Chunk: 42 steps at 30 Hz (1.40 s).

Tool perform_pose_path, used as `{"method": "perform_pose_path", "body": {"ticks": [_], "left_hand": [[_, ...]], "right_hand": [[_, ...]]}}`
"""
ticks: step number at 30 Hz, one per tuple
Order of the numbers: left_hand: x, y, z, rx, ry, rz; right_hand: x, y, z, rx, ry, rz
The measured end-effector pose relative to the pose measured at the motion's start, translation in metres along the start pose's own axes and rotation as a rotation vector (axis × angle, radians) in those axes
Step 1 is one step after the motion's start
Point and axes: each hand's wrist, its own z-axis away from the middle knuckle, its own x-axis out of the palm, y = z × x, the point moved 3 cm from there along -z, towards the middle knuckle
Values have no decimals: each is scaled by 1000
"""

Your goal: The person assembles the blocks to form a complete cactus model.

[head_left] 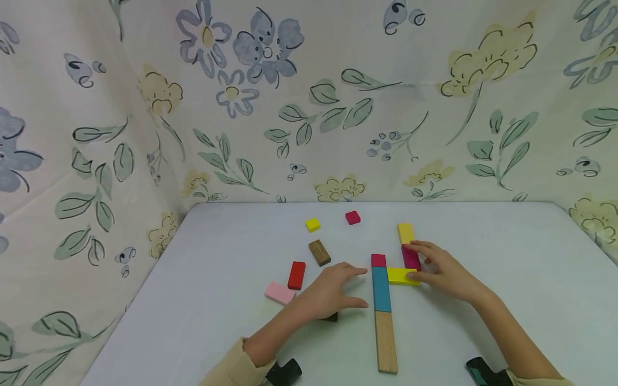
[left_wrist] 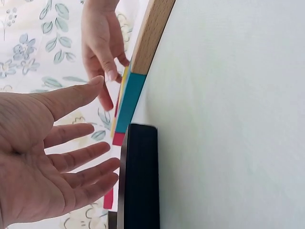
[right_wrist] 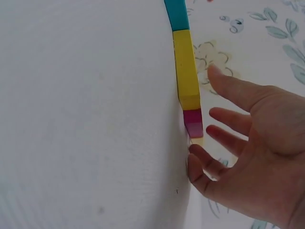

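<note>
Pale cloth [head_left: 328, 53] printed with blue and yellow flowers and green leaves hangs beyond the back and sides of a white tabletop [head_left: 507, 241], where I lean in over a run of flat-laid blocks. My left hand [head_left: 328, 292] hovers beside the blue block [head_left: 381, 289], thumb and fingers well apart. My right hand [head_left: 441, 271] reaches to the magenta block [head_left: 410, 258], thumb and forefinger spread toward its two ends (whether the tips touch it, I cannot tell). The blue block lies between a small crimson block [head_left: 379, 260] and a long wooden block [head_left: 386, 343]; a yellow block [head_left: 399, 276] juts from its right side, its far end by the magenta block. Across the surface to the left lie a brown block [head_left: 319, 252], a bright red block [head_left: 296, 275] and a pink block [head_left: 278, 292].
</note>
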Motion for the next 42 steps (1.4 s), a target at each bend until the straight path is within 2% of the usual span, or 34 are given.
{"method": "perform_pose_path", "body": {"ticks": [12,20,29,36,42], "left_hand": [[-16,-32,17,-6,-24,130],[-22,-46,24,14,-96,218],[-25,-56,29,40,-163,216],[-23,-57,27,62,-144,207],[-16,-53,16,54,-83,198]], "right_hand": [[1,9,0,-35,-31,1],[2,12,0,-64,-31,-23],[4,12,-1,-60,-38,-47],[4,13,0,-51,-38,-42],[3,14,1,-51,-34,-39]]}}
